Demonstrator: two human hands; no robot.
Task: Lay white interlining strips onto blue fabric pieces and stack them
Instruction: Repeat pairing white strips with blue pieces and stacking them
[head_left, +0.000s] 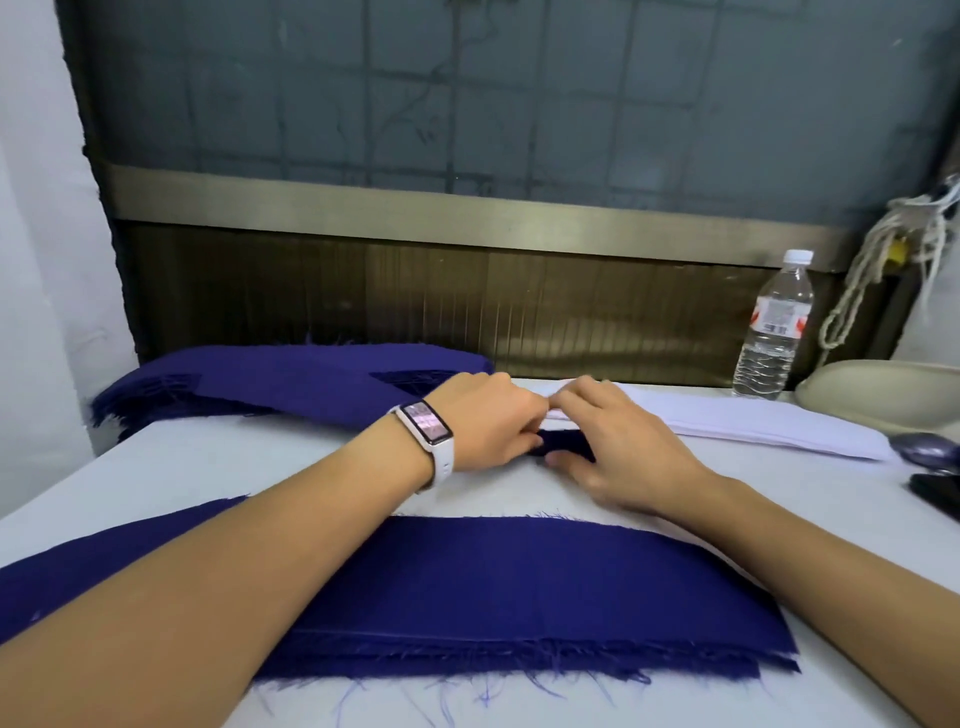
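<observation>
At the far middle of the table (249, 462), both hands meet on the left end of the white interlining stack (753, 426).
Left hand (483, 421) fingers curl there, grip hidden; right hand (623, 452) fingers rest loosely bent. The stack runs rightward; the blue fabric piece (519, 587) lies crosswise, nearer the person.

Left arm (234, 561) and right arm (810, 551) reach forward, left grip (488, 423) and right grip (623, 447) close together, knuckles up, fingers curled.

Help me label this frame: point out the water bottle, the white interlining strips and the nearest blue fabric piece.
water bottle (777, 316): head view, on its label.
white interlining strips (753, 428): head view, top of the pile.
nearest blue fabric piece (519, 587): head view, its bare middle.
</observation>
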